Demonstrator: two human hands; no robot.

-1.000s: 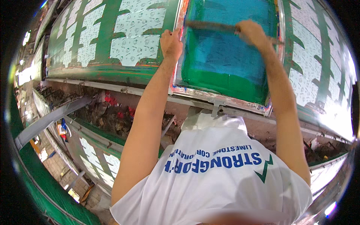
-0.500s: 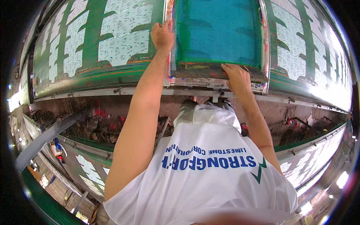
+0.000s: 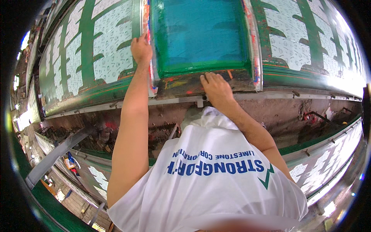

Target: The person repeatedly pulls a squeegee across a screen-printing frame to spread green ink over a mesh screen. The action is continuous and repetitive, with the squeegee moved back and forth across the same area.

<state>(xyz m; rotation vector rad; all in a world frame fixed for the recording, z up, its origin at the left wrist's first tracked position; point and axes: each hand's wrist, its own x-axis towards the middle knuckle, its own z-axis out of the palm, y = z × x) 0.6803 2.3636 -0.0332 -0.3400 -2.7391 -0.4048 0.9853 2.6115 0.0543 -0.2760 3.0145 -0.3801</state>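
A screen-printing frame [image 3: 256,50] with blue mesh [image 3: 201,36] lies in front of me over a long green table. Its mesh is bordered in green, and its rails are smeared with red and blue ink. My left hand [image 3: 142,49] is closed round the left side rail. On the dark, ink-stained near end [image 3: 179,86], my right hand [image 3: 217,88] has its fingers hooked over the edge; its thumb is not clearly visible. Pale printed sheets [image 3: 113,33] lie in rows to the left of the frame, and similar printed sheets [image 3: 288,42] lie to its right.
A metal rail [image 3: 170,101] with small stops runs along the table's near edge. Behind me is a second table with pale pieces [image 3: 315,179]. A grey bar [image 3: 56,156] slants across the aisle at left, where dark debris [image 3: 104,135] lies on the ground.
The frame and both hands now appear farther left in the view, which has itself shifted. The frame's near end looks larger and seems raised, covering the metal strip seen before. Both hands stay on it.
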